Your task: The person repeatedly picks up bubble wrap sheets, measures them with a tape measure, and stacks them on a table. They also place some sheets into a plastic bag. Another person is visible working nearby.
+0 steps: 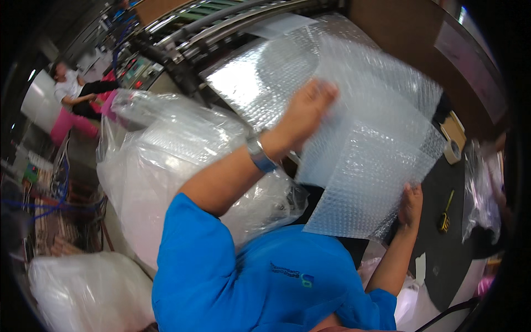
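In front of my chest, several clear bubble-wrap sheets (368,166) hang overlapping and fanned out, possibly flat bags. My right hand (410,205) is closed on their lower right edge, thumb on top. My left hand (312,108), with a metal band (260,153) on its wrist, is raised at their left edge. Its fingers are curled in on a sheet and slightly smeared by motion; the exact grip is partly hidden. Behind the sheets, a shiny bubble-wrap surface (249,77) spreads over the machine's outfeed.
Large clear plastic bags (166,144) bulge at my left, with another bag (91,290) lower down. A roller machine (199,33) stands at the back. On the dark table (437,249) at right lie a tape roll (452,151) and a tape measure (444,221). A person (74,88) sits far left.
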`<state>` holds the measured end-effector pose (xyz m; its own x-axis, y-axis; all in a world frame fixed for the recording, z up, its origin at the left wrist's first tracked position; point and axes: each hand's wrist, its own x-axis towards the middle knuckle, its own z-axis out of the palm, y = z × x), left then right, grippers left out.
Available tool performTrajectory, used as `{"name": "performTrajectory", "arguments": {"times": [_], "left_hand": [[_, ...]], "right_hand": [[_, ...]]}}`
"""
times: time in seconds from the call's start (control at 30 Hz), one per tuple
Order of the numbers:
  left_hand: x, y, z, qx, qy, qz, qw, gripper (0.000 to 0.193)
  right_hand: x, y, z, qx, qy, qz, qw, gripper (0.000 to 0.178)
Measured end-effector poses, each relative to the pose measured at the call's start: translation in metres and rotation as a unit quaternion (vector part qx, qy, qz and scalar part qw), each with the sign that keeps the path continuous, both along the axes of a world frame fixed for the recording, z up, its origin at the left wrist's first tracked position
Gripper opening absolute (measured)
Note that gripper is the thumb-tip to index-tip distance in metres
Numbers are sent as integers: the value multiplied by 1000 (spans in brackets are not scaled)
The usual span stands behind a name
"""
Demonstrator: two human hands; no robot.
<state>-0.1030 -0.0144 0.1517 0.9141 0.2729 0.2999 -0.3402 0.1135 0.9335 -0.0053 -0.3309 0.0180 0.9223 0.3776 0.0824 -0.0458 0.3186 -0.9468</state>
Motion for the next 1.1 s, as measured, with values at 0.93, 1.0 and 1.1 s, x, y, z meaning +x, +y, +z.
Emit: {"name": "performTrajectory", "arguments": {"times": [0.93,1.0,1.1], "left_hand": [[-216,275,-105,481,552,343,588,42],[-193,272,-77,491,601,314,547,45],[-161,249,-40,670,377,426,476,52]], "right_hand": [[4,-2,-10,-66,45,-108,991,33],[0,-8,-16,-39,73,-112,990,32],[-7,-12,-15,-22,105,-137,985,31]]}}
